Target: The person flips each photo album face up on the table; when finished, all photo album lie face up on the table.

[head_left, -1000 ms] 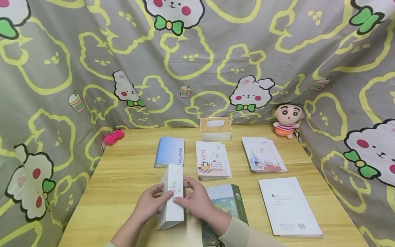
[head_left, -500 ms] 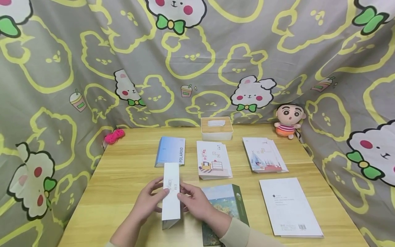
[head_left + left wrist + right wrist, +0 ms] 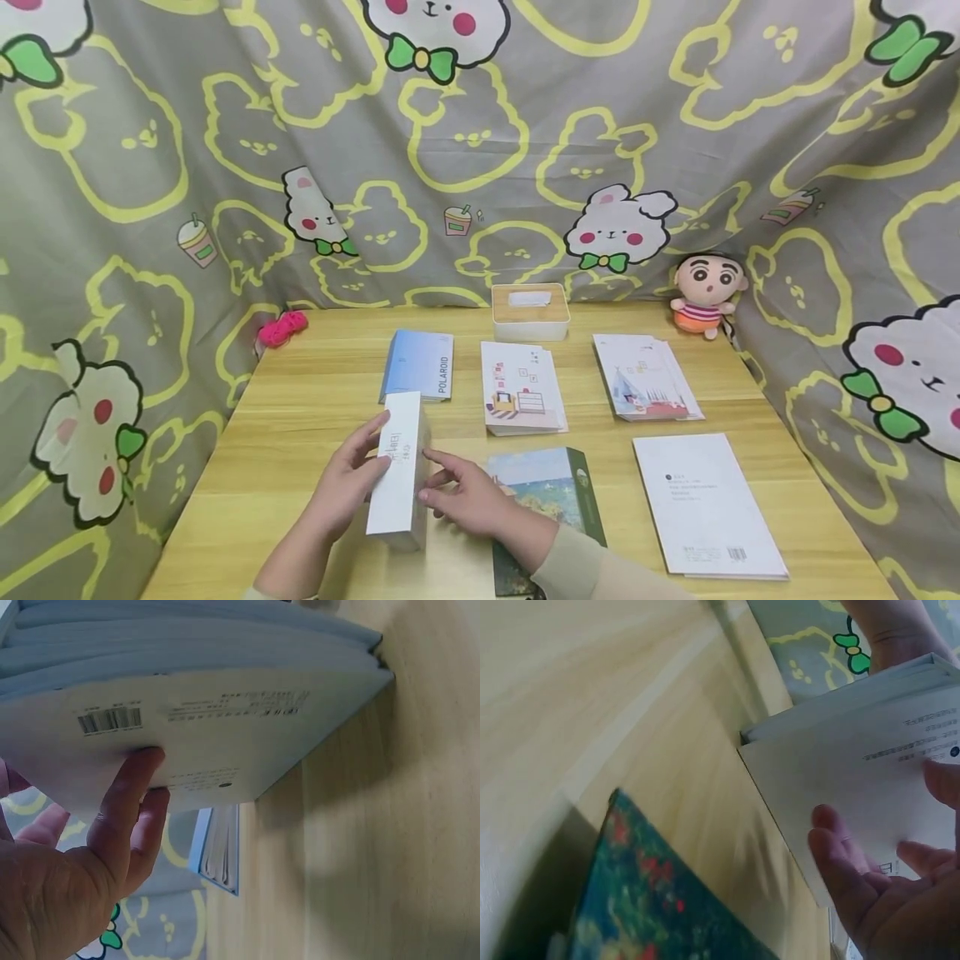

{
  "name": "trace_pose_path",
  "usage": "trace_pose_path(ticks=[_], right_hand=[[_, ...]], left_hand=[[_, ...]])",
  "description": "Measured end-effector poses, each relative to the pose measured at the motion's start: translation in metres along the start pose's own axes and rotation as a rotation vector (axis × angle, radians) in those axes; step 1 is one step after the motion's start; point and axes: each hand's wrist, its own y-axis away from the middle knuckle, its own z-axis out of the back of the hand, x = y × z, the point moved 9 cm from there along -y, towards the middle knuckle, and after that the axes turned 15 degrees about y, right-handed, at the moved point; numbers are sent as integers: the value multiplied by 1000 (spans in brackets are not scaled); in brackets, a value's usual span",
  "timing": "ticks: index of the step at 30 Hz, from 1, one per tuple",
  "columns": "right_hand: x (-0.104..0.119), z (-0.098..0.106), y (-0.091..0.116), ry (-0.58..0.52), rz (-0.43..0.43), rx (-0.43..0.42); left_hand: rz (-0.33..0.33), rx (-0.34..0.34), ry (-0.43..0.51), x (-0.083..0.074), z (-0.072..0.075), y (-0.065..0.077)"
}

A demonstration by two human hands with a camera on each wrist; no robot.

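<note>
White book (image 3: 397,471) upright on edge, between hands, bare tabletop (image 3: 292,433) leftward

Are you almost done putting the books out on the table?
Five books already lie flat: the blue one, two picture ones, the painted one and the white one. The left hand and right hand hold a white book on its edge. It is the only one not lying down.

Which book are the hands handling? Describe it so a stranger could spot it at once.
On the wooden table, look at the near left part, in front of the blue Polaroid book. There the white book stands on edge, spine up, between the left hand and right hand. Every other book lies flat.
</note>
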Motion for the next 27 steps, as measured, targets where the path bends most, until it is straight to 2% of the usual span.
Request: trace_pose_path(ticks=[6,11,17,23,25,27], right_hand=[[-8,-6,1,168,-70,57],[-6,-5,0,311,-59,31],[-6,-2,-3,357,-61,15],[-6,-1,-3,376,-79,17],[-5,-1,-4,412,-66,23],[-4,-1,-6,465,-60,39]], left_hand=[[9,-50,-1,1,12,0],[21,-61,34,5,17,-3],[24,-88,53,14,22,-5],[6,-164,-51,16,33,-4],[19,-200,-112,19,40,-5],[43,-221,-212,24,46,-6]])
